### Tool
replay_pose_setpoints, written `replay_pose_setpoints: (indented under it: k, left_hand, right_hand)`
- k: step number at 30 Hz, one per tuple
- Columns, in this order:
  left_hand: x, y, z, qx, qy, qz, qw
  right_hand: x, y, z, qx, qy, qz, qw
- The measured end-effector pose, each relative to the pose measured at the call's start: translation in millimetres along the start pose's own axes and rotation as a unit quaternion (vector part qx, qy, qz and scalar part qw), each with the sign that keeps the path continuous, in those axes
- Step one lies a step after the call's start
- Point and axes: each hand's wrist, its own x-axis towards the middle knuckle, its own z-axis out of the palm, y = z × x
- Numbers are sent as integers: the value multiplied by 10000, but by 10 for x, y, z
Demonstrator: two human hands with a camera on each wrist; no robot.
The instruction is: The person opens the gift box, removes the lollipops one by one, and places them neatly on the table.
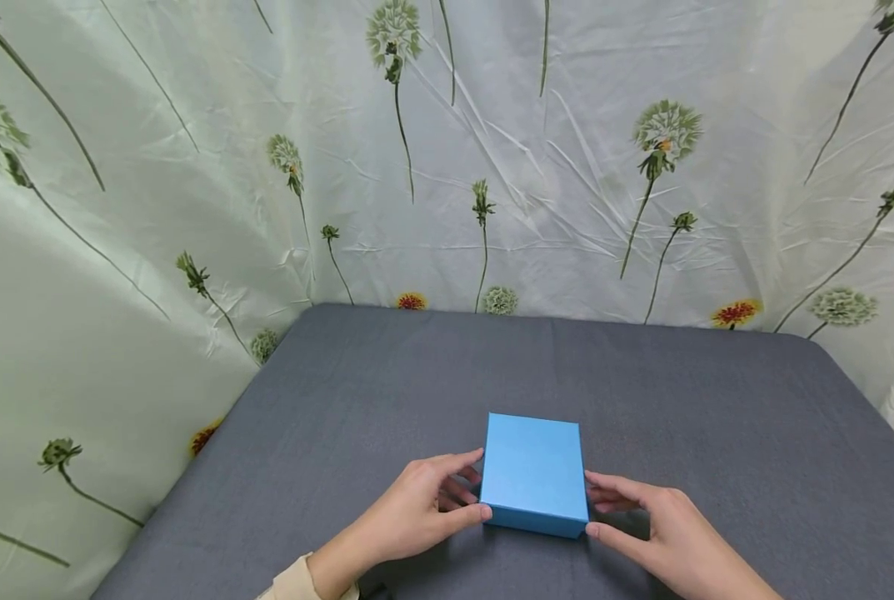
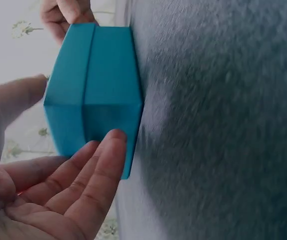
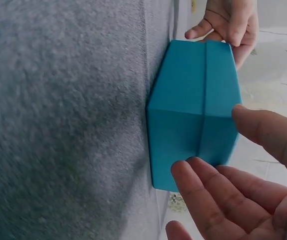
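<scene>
A blue lidded box (image 1: 534,464) lies flat on the grey cloth, its lid seam visible in both wrist views. At its left side is my left hand (image 1: 432,508), thumb near the front corner and fingers spread along that side. In the left wrist view, the left fingertips (image 2: 114,137) touch or nearly touch the box wall. My right hand (image 1: 660,525) is at the opposite side, with its thumb (image 3: 241,112) at the lid's corner. The other right fingers, loosely extended, lie close to the box's side; whether they all touch it I cannot tell.
Grey cloth (image 1: 387,375) covers the table under the box. Behind and to the left hangs a pale curtain (image 1: 447,225) printed with dandelions and flowers, meeting the table's back edge. A beige sleeve (image 1: 297,581) shows at the left wrist.
</scene>
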Motion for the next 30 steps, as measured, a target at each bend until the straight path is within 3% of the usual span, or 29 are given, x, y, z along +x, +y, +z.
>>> replay_pose_setpoints:
  k: [6, 18, 30]
  left_hand:
    - [15, 4, 26, -60, -24, 1, 10000]
    - [25, 24, 64, -253, 42, -1, 9997]
    - [75, 24, 81, -250, 91, -7, 9996]
  right_hand:
    - [5, 15, 15, 196, -101, -81, 9997]
    - [11, 22, 18, 515, -187, 255, 9982]
    - [26, 17, 14, -33, 15, 168, 9999]
